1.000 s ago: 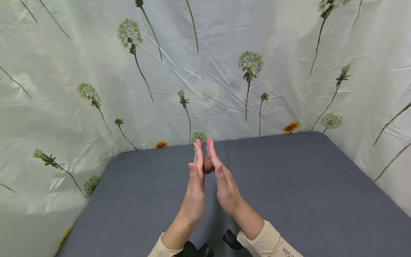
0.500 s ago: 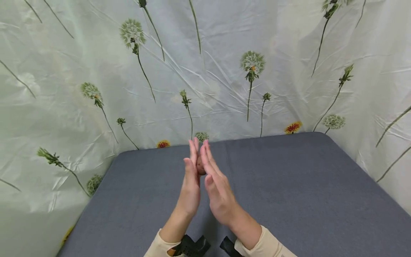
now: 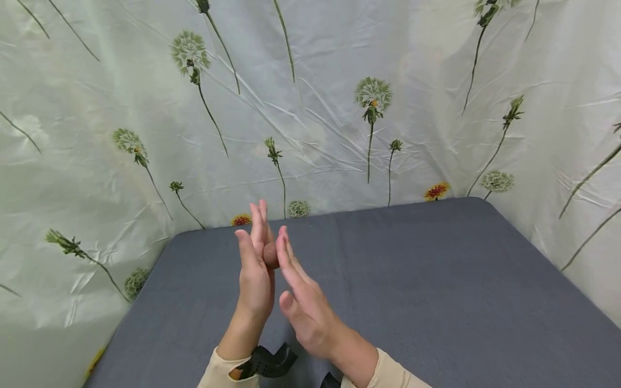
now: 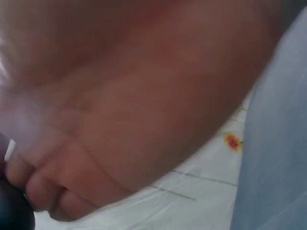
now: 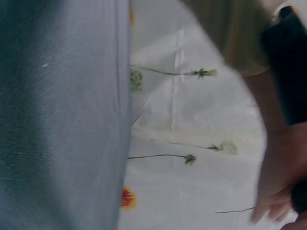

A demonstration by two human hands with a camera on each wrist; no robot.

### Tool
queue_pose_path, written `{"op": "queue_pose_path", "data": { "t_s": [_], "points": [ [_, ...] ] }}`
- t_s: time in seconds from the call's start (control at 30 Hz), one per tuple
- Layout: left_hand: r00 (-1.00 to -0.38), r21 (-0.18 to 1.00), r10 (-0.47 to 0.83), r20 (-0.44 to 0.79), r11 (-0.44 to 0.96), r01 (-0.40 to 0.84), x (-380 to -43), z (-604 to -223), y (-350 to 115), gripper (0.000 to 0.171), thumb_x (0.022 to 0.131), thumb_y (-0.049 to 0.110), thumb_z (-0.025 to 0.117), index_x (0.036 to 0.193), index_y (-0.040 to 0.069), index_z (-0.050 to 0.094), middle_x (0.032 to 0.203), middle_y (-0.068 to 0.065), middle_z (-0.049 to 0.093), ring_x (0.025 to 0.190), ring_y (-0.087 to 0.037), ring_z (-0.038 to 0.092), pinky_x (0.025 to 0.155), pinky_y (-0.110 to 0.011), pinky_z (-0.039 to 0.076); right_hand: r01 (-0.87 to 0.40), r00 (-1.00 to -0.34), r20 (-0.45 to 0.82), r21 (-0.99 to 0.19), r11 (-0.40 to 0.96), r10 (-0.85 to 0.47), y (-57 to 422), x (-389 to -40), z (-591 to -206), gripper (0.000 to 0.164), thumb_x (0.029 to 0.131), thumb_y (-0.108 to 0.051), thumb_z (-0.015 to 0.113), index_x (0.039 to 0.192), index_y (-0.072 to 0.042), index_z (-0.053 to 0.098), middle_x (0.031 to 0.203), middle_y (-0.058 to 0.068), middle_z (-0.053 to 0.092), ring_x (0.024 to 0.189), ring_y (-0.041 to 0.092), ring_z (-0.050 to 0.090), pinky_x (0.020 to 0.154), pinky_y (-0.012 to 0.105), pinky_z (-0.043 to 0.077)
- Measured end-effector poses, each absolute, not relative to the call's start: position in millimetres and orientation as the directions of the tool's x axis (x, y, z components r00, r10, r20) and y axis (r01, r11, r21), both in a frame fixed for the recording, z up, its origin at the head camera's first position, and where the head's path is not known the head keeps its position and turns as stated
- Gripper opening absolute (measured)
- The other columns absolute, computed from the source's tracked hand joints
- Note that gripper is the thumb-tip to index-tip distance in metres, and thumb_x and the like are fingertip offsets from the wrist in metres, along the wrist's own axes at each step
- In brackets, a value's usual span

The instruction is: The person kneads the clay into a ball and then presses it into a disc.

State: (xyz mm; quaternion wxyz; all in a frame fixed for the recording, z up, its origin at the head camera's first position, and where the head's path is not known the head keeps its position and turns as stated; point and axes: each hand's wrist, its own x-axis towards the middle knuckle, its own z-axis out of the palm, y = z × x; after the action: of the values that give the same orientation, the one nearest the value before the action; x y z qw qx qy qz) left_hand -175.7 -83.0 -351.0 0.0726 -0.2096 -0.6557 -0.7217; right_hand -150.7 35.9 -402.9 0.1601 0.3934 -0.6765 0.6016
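Left hand [image 3: 256, 277] and right hand [image 3: 308, 310], both straight-fingered, hold a partly hidden brown ball [image 3: 270, 255] between them, lower left of frame centre.

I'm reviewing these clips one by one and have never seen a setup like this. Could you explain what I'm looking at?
There is no machine here: a person works with two bare hands. The wide picture comes from a camera on the head, looking forward and down. It shows the left hand and right hand with a small brown ball between their fingers, held above the grey surface rather than lying on it. Behind hangs a pale flowered cloth.

The two close-ups come from cameras on the wrists. The left one is mostly filled by a blurred hand; the right one shows the surface, cloth and part of an arm.
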Motion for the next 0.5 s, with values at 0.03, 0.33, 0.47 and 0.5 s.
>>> {"op": "queue_pose_path", "data": {
  "t_s": [0.03, 0.33, 0.47, 0.5],
  "points": [
    [-0.901, 0.918, 0.184, 0.393, -0.134, 0.373, -176.2, -352.3, -82.9, 0.081, 0.106, 0.075, 0.002, 0.172, 0.030, -0.012, 0.180, 0.016, 0.010, 0.155, -0.002, 0.040, 0.136, -0.047, 0.010, -0.736, -0.633, 0.697, -0.677, -0.018, -0.337, 36.5, -149.6, -401.2, 0.069, 0.118, -0.050, 0.013, 0.173, -0.010, 0.001, 0.182, 0.006, -0.005, 0.170, 0.027, -0.001, 0.136, 0.034, 0.008],
    [-0.841, 0.903, 0.353, 0.410, -0.029, 0.428, -161.4, -370.8, -47.5, 0.067, 0.114, 0.057, -0.001, 0.170, 0.025, -0.018, 0.181, 0.010, -0.008, 0.168, -0.018, -0.012, 0.134, -0.061, -0.001, -0.654, -0.714, 0.662, -0.747, -0.121, -0.226, 74.7, -176.4, -392.7, 0.087, 0.110, -0.069, 0.003, 0.173, -0.009, -0.002, 0.183, 0.007, 0.001, 0.170, 0.027, 0.000, 0.132, 0.019, 0.008],
    [-0.853, 0.900, 0.304, 0.424, -0.037, 0.434, -163.4, -365.1, -55.8, 0.072, 0.112, 0.063, -0.001, 0.172, 0.025, -0.012, 0.181, 0.012, -0.002, 0.168, -0.012, -0.004, 0.134, -0.058, 0.001, -0.646, -0.705, 0.654, -0.752, -0.132, -0.276, 68.2, -179.4, -400.2, 0.085, 0.111, -0.067, 0.004, 0.172, -0.008, -0.004, 0.182, 0.009, 0.002, 0.170, 0.029, 0.002, 0.131, 0.016, 0.009],
    [-0.863, 0.902, 0.272, 0.426, -0.048, 0.430, -165.6, -362.7, -60.5, 0.074, 0.111, 0.066, 0.000, 0.172, 0.026, -0.009, 0.179, 0.006, 0.018, 0.165, -0.011, 0.013, 0.135, -0.055, 0.004, -0.651, -0.698, 0.651, -0.750, -0.115, -0.297, 63.7, -178.0, -402.0, 0.083, 0.112, -0.064, 0.005, 0.172, -0.008, -0.003, 0.182, 0.009, 0.002, 0.169, 0.029, 0.002, 0.131, 0.018, 0.008]
  ]
}}
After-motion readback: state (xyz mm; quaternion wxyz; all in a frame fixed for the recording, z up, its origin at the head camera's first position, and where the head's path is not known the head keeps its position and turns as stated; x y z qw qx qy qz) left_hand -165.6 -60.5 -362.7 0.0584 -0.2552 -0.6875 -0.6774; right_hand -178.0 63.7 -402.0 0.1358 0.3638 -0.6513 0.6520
